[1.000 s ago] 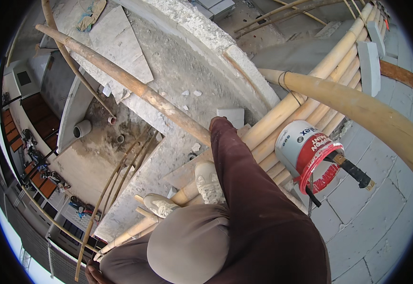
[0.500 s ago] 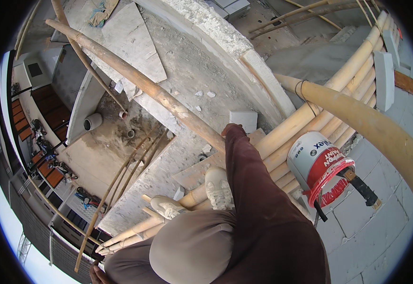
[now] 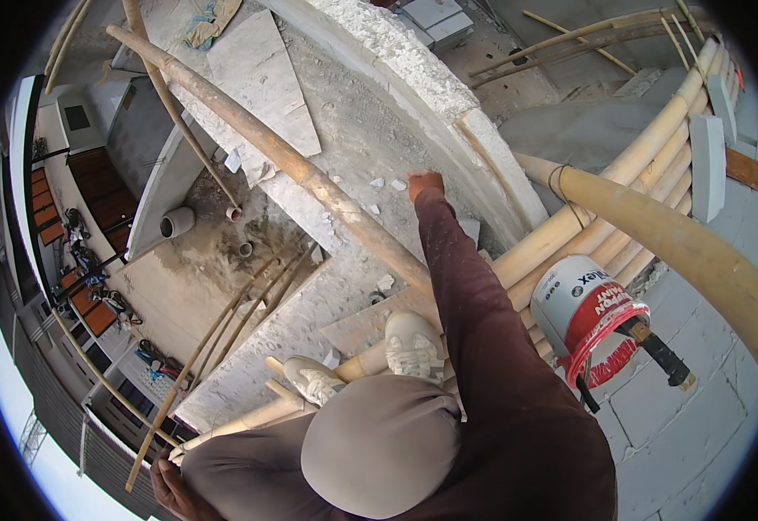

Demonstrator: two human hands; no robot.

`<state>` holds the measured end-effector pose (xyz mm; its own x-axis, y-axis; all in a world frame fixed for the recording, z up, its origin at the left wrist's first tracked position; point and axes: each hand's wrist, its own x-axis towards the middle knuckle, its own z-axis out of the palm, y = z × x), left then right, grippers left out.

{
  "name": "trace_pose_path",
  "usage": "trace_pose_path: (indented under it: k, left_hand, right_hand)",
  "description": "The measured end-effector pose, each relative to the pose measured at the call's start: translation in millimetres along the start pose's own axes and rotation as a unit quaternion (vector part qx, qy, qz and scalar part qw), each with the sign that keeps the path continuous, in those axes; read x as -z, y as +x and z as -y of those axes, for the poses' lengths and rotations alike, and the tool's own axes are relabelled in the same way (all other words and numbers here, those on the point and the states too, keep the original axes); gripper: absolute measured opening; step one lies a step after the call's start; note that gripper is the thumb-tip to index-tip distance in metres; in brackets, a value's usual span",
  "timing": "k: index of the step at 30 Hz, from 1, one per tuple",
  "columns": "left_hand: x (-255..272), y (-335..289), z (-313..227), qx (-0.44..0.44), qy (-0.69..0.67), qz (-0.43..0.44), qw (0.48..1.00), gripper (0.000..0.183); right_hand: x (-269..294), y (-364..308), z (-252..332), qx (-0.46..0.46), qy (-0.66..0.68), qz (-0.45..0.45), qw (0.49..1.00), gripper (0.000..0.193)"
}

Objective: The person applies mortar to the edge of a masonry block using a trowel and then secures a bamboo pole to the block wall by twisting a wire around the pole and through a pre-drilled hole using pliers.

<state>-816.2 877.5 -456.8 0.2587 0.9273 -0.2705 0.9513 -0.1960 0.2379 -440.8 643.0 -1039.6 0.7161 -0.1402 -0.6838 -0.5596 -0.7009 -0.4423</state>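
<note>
My right arm reaches out in a dark maroon sleeve. At its end my right hand (image 3: 425, 184) is closed with the fingers curled, above the dusty concrete ledge, and I see nothing in it. Just behind the hand, partly hidden by my sleeve, lies a white block (image 3: 471, 230). Small white rubble pieces (image 3: 377, 182) lie close to the hand on the ledge. My left hand (image 3: 179, 493) is at the lower left beside my bent knee. Its fingers show only in part, and whether they hold anything is hidden.
My shoes (image 3: 413, 347) stand on lashed bamboo poles (image 3: 600, 227). A white and red paint bucket (image 3: 574, 300) with a tool handle (image 3: 661, 352) sits at right beside a grey block wall (image 3: 700, 417). One bamboo pole (image 3: 301, 169) slants across the ledge, above a drop to the yard (image 3: 170, 286).
My right hand has moved farther out, away from beside the white block to over the ledge. The view has shifted slightly, and more of my left hand shows.
</note>
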Motion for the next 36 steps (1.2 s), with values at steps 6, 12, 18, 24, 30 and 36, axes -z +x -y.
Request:
trace_pose_path:
  k: [6, 12, 18, 24, 30, 36]
  left_hand:
    - [-15.4, 9.1, 3.9, -0.053, -0.035, -0.034, 0.997, 0.037]
    - [-33.5, 36.7, -35.7, -0.133, -0.105, 0.026, 0.985, 0.032]
    - [-38.3, 49.0, -67.7, -0.18, -0.088, 0.091, 0.976, 0.033]
    - [-58.4, 77.7, -56.5, -0.221, -0.084, 0.095, 0.967, 0.037]
    - [-60.9, 79.9, -52.0, -0.217, -0.107, 0.112, 0.964, 0.042]
    - [-73.4, 75.4, -99.4, -0.309, -0.011, 0.175, 0.935, 0.05]
  right_hand:
    - [74.4, -53.5, 78.1, 0.135, 0.199, -0.038, 0.97, 0.022]
    - [79.7, -120.7, 66.2, 0.247, 0.078, -0.015, 0.966, 0.017]
    - [144.7, -162.9, 76.6, 0.385, -0.056, -0.142, 0.91, 0.013]
    - [146.2, -155.7, 63.4, 0.179, 0.44, -0.032, 0.879, 0.015]
    - [64.5, -225.9, 43.6, 0.232, 0.234, -0.045, 0.943, 0.016]
    - [93.2, -245.2, 34.7, 0.263, 0.309, -0.043, 0.913, 0.012]
